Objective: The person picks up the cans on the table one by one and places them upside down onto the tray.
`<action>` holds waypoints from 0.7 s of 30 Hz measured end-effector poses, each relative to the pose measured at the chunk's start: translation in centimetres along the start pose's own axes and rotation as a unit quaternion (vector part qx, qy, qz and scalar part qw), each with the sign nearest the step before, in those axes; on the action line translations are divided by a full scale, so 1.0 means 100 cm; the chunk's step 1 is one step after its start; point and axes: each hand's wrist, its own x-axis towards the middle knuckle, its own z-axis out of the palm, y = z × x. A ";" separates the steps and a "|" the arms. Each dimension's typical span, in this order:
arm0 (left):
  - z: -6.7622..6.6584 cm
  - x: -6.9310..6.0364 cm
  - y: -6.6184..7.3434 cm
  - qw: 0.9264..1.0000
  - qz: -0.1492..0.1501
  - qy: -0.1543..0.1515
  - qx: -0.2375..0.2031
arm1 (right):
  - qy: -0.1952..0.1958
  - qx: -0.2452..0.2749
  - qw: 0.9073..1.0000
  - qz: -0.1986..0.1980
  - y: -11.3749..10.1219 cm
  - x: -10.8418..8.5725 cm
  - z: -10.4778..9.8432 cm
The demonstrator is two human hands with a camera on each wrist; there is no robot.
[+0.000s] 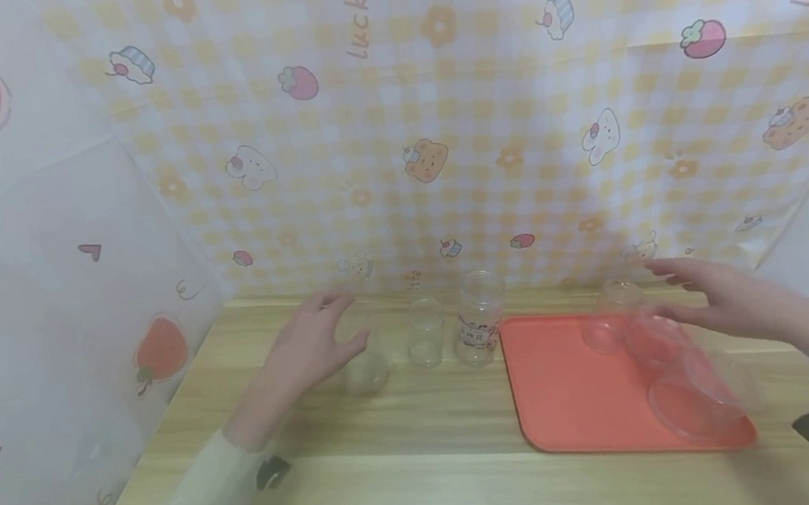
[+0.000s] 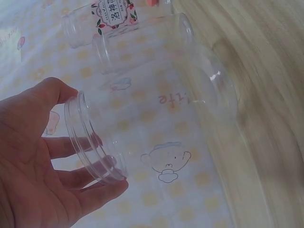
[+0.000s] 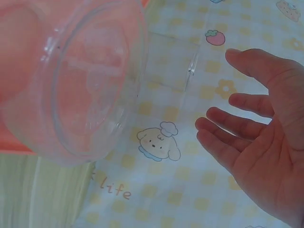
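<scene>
Left hand [image 1: 304, 347]: at the near-left clear jar [image 2: 156, 123], thumb [image 2: 54, 92] on one side of the threaded mouth, fingers curled round the other; grip spans the rim. Jar located on the wood-grain table [image 1: 398, 489], leftmost of a row of three, and appears upright. How firmly it is held cannot be told.

Right hand [image 1: 734, 298]: holding nothing; wide, thumb apart from loosely bent fingers [image 3: 237, 123]. It hangs above the far right part of the red tray [image 1: 572, 399]. In the right wrist view, a gap shows between it and the large clear container [image 3: 95, 85].

Row, continued: middle clear jar [image 1: 427, 336], slim, upright, just right of the held one; then the labelled clear jar [image 1: 480, 318], taller, near the tray's left edge. Its label [image 2: 114, 16] carries Chinese characters within a floral border.

Tray: lies on the table, right of the row. Several transparent vessels are grouped on its right side, the large container nearest the front; outlines overlap and blur in the head view, exact count uncertain.

Surroundings: yellow-and-white checked cloth [image 1: 507, 104] behind the table, printed with strawberries, cupcakes and animal faces. Pale sleeves [image 1: 194, 500] on both arms.
</scene>
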 end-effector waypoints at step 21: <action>-0.002 -0.019 -0.004 0.998 -0.008 0.005 -0.059 | 0.066 0.028 0.997 -0.026 0.001 -0.018 0.007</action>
